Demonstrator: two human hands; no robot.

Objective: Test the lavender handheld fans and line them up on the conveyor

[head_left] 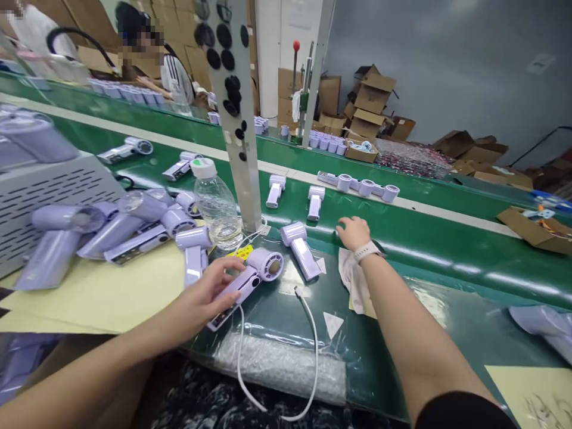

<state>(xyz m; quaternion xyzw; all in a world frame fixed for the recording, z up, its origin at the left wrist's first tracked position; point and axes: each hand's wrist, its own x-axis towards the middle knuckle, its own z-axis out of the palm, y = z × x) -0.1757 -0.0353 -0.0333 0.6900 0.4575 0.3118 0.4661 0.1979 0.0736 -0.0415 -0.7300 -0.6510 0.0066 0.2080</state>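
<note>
My left hand point(218, 288) has its thumb and fingers around the body of a lilac handheld fan point(245, 285), whose round head points up and right. A white cable point(315, 351) loops on the mat just right of it. Farther out, my right hand point(354, 232), with a light band on its wrist, reaches over the edge of the green conveyor; its fingers are bent, and what they hold, if anything, is hidden. Between the hands lies another lilac fan point(301, 251). A pale cloth point(353, 277) lies below my right wrist.
A clear bottle point(217, 205) stands beside a metal post point(241, 143). Piled fans point(143, 208) lie at the left by a grey vented box point(53, 199). More fans point(315, 202) rest on the conveyor point(438, 238). Two people are across the line.
</note>
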